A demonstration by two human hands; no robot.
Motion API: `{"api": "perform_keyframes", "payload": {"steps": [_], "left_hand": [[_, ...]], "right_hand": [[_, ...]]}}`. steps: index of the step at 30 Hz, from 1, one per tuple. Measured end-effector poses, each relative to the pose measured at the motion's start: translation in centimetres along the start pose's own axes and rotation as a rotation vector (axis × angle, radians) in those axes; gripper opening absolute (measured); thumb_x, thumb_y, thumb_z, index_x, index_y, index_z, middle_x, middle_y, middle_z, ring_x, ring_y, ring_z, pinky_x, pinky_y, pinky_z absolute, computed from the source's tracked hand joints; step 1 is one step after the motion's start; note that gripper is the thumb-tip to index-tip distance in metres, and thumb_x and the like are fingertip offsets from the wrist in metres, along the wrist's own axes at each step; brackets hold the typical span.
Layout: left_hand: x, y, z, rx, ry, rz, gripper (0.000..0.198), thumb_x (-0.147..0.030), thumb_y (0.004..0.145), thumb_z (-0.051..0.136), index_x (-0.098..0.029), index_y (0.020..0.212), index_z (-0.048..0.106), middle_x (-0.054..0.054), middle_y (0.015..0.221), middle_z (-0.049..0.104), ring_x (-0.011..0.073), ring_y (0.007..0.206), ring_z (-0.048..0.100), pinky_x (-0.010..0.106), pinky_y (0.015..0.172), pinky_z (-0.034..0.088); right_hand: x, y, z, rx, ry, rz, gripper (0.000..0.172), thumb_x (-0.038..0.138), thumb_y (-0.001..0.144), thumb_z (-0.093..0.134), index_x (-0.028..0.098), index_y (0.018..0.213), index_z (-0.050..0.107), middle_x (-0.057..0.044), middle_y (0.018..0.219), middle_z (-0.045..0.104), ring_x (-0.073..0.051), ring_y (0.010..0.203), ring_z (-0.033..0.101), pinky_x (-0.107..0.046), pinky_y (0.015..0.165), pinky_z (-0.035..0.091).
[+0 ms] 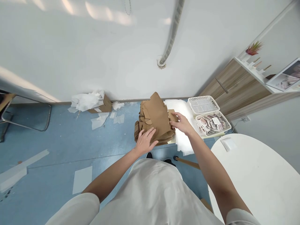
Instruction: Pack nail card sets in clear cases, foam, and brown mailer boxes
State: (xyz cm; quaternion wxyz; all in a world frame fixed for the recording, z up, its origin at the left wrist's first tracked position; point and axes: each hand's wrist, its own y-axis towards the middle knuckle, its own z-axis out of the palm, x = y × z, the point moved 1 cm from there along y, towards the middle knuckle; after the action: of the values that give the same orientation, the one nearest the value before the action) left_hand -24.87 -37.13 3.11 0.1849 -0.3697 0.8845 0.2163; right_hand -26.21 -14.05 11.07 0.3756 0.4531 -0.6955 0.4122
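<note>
A stack of flattened brown cardboard boxes [157, 114] stands in front of me, its die-cut flaps sticking out at uneven angles. My left hand [144, 141] lies on the near left part of the stack with its fingers spread. At the stack's right edge, my right hand [181, 122] has thumb and fingers closed on a cardboard flap [172, 116]. White sheets of wrapping paper [185, 137] lie just right of the cardboard, partly under my right forearm.
Two white plastic baskets [203, 104] sit right of the paper; the nearer holds printed cards [212, 122]. A round white table [255, 175] stands at my right, beside a wooden cabinet [236, 81]. Scrap paper [87, 100] and a small carton [106, 104] lie on the blue floor.
</note>
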Motion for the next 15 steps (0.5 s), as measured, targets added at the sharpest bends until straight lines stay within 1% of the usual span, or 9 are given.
{"api": "perform_keyframes", "payload": {"steps": [2,5,7,10,12,15], "left_hand": [[0.5,-0.3,-0.2,-0.059,-0.022,-0.139,0.056,-0.045,0.083,0.040,-0.017,0.131,0.032,0.014,0.134,0.038,0.0252,0.122,0.036,0.044,0.100,0.024],[1.1,-0.7,-0.3,-0.093,-0.066,-0.327,0.056,-0.044,0.083,0.039,-0.017,0.131,0.031,0.015,0.134,0.036,0.0274,0.121,0.036,0.045,0.094,0.032],[1.0,-0.9,-0.3,-0.086,-0.082,-0.404,0.057,-0.045,0.082,0.041,-0.018,0.131,0.032,0.015,0.133,0.037,0.0301,0.120,0.036,0.048,0.091,0.033],[0.4,-0.7,-0.1,-0.077,-0.144,-0.454,0.060,-0.046,0.078,0.048,-0.020,0.130,0.033,0.013,0.133,0.037,0.0323,0.119,0.035,0.051,0.093,0.030],[0.0,-0.4,0.6,-0.056,-0.288,-0.486,0.062,-0.046,0.076,0.051,-0.019,0.130,0.033,0.014,0.132,0.038,0.0308,0.120,0.036,0.049,0.095,0.030],[-0.6,0.3,2.2,-0.044,-0.623,-0.614,0.063,-0.045,0.074,0.056,-0.018,0.127,0.036,0.014,0.126,0.045,0.0278,0.116,0.042,0.044,0.093,0.036]], "right_hand": [[0.0,0.1,-0.2,0.004,0.021,-0.025,0.052,0.021,0.059,0.065,0.023,0.111,0.054,-0.002,0.093,0.062,-0.014,0.067,0.060,-0.030,0.062,0.052],[0.1,0.2,-0.5,-0.015,0.113,-0.052,0.052,0.022,0.060,0.063,0.023,0.111,0.053,-0.003,0.098,0.062,-0.015,0.076,0.059,-0.031,0.068,0.051],[0.0,0.0,-0.6,-0.036,0.211,-0.052,0.051,0.023,0.061,0.062,0.023,0.111,0.053,-0.002,0.098,0.061,-0.014,0.076,0.058,-0.031,0.069,0.051],[-0.5,-0.5,-1.0,-0.103,0.348,-0.053,0.048,0.025,0.061,0.062,0.023,0.108,0.054,-0.001,0.095,0.061,-0.013,0.073,0.058,-0.030,0.066,0.051],[-0.9,-1.1,-1.4,-0.155,0.430,-0.064,0.045,0.026,0.062,0.061,0.023,0.106,0.055,-0.001,0.091,0.062,-0.012,0.071,0.058,-0.028,0.063,0.050],[-1.5,-2.3,-2.4,-0.222,0.542,-0.089,0.042,0.025,0.063,0.060,0.023,0.105,0.056,-0.001,0.087,0.062,-0.012,0.070,0.058,-0.025,0.060,0.048]]}}
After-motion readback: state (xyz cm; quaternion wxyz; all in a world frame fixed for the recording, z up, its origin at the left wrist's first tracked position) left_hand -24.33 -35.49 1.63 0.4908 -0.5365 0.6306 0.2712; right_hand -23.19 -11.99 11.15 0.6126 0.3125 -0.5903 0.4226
